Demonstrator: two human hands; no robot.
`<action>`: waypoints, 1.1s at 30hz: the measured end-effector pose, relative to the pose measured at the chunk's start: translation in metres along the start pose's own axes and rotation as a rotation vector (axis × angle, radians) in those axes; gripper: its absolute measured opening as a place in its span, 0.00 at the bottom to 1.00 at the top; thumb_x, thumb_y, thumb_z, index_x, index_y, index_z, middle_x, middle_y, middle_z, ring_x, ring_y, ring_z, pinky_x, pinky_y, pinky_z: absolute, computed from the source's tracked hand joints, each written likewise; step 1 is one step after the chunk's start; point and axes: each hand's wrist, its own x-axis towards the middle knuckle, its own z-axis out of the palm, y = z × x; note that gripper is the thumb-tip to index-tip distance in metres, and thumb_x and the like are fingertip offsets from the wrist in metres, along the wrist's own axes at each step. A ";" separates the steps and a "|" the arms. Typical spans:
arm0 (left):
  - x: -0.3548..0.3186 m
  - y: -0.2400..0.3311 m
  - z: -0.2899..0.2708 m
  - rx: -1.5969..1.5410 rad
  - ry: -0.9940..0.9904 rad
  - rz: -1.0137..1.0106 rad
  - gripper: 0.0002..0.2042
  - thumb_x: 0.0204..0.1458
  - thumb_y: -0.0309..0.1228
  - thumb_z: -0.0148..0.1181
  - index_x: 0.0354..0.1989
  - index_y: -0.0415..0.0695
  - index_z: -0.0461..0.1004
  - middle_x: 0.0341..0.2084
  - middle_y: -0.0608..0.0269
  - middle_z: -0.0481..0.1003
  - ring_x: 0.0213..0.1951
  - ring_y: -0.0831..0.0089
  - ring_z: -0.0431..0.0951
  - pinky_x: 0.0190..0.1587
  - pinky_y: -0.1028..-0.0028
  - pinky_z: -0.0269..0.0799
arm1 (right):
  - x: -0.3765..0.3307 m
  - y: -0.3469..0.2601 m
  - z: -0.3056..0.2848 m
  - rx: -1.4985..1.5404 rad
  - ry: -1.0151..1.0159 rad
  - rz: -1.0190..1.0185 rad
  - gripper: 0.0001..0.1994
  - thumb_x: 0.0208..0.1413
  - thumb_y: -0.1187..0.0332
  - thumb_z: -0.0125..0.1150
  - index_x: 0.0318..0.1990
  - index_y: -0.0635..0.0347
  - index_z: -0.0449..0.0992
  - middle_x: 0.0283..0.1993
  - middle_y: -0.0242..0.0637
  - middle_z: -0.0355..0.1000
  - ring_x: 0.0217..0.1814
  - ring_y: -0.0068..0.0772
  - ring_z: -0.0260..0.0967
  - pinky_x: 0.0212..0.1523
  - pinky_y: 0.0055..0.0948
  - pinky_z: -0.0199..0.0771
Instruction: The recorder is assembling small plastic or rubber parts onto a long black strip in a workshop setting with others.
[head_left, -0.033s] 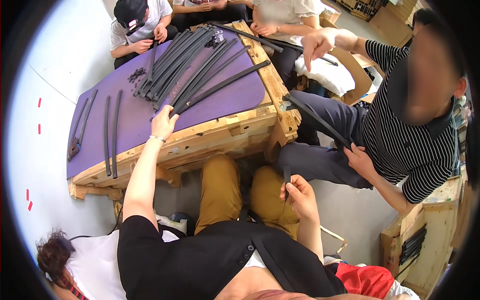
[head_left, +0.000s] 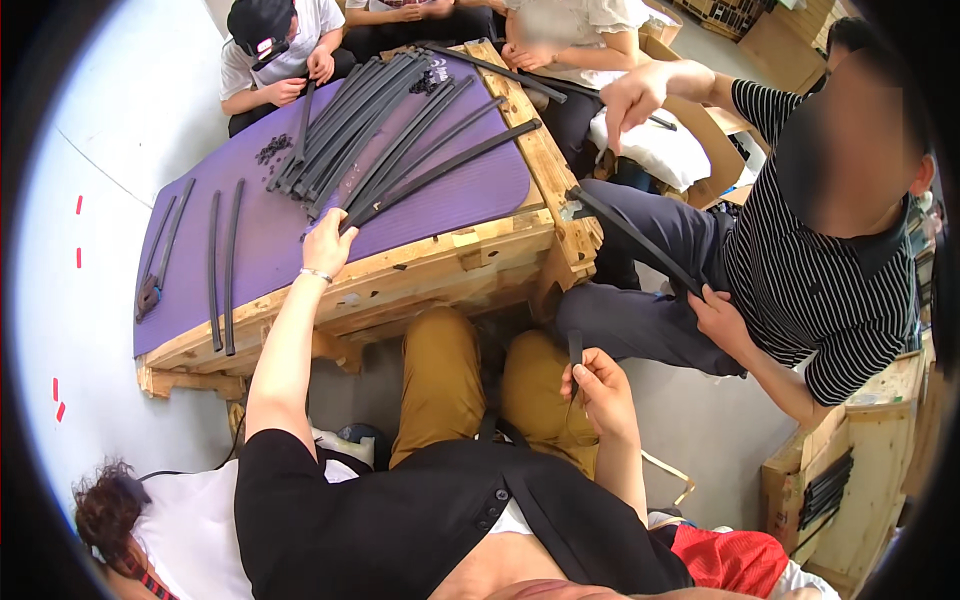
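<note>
Over the near edge of the purple mat (head_left: 450,190), my left hand (head_left: 328,243) has its fingers closed around the near end of a long black strip (head_left: 450,172). This strip slants up to the right across the mat, and its far end rests by the wooden edge. Other black strips (head_left: 350,120) lie in a heap just beyond that hand. Above my right knee, my right hand (head_left: 602,388) pinches a thin, flat, dark strip (head_left: 575,348) between thumb and fingers. Part of it stands up above the fingertips and part hangs below.
The mat covers a wooden crate (head_left: 440,270). Several separate strips (head_left: 230,265) lie at its left, with small black pieces (head_left: 272,150) beside the heap. On the right a co-worker in a striped shirt (head_left: 800,290) holds another strip (head_left: 640,240). Other people sit beyond the crate.
The co-worker's raised hand has shifted very slightly. A strip's far end near the heap has moved a little to the right. Both my hands stay in place.
</note>
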 end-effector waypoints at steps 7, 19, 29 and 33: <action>0.008 -0.002 -0.001 0.206 0.081 0.023 0.14 0.42 0.35 0.60 0.34 0.45 0.66 0.31 0.57 0.72 0.37 0.58 0.72 0.37 0.63 0.67 | 0.003 0.000 -0.003 0.011 -0.012 -0.019 0.02 0.55 0.73 0.49 0.34 0.61 0.65 0.29 0.32 0.69 0.28 0.21 0.65 0.32 0.20 0.66; -0.044 0.006 0.010 0.237 0.183 0.068 0.21 0.39 0.31 0.61 0.44 0.42 0.67 0.39 0.56 0.64 0.43 0.60 0.64 0.47 0.66 0.62 | 0.000 0.011 0.002 0.006 0.017 0.008 0.02 0.54 0.77 0.46 0.35 0.62 0.64 0.29 0.36 0.67 0.27 0.24 0.65 0.28 0.20 0.64; -0.065 -0.065 0.003 0.115 0.507 -0.134 0.10 0.42 0.32 0.59 0.34 0.44 0.72 0.32 0.57 0.70 0.39 0.58 0.68 0.44 0.64 0.63 | 0.004 0.005 0.008 -0.010 -0.034 0.012 0.02 0.54 0.76 0.47 0.35 0.61 0.65 0.29 0.37 0.67 0.27 0.26 0.64 0.30 0.23 0.65; -0.037 -0.062 -0.004 -0.027 0.377 -0.176 0.08 0.44 0.36 0.57 0.27 0.46 0.75 0.26 0.59 0.74 0.32 0.60 0.72 0.38 0.66 0.67 | 0.005 0.008 0.012 -0.044 -0.043 0.012 0.02 0.54 0.75 0.49 0.34 0.61 0.65 0.29 0.35 0.69 0.28 0.23 0.66 0.27 0.18 0.63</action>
